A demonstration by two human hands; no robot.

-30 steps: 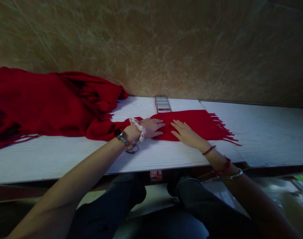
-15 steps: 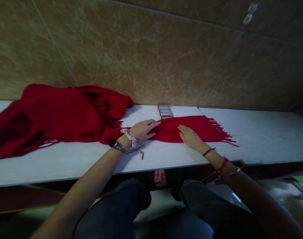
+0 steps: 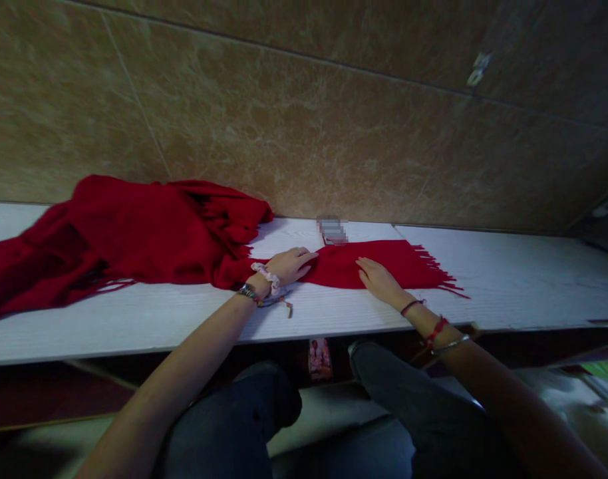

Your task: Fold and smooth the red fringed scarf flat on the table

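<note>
A red fringed scarf [image 3: 341, 266] lies along the white bench top, its right part flat with tassels pointing right. The rest is bunched in a loose heap at the left. My left hand [image 3: 287, 266] rests palm down on the narrow stretch beside the heap, fingers stretched toward the right. Farther right, my right hand [image 3: 378, 278] lies on the flat part near its front edge, fingers extended. Neither hand grips the cloth. Under my left palm the scarf is hidden.
The white wooden surface [image 3: 508, 279] runs along a brown marbled wall [image 3: 284, 133]. A small blurred-out item [image 3: 332, 229] sits behind the scarf. A picture-covered object [image 3: 319, 359] shows below the front edge, between my knees.
The view has shifted slightly. Both hands stay on the scarf in nearly the same places, and the left fingers lie a little closer together.
</note>
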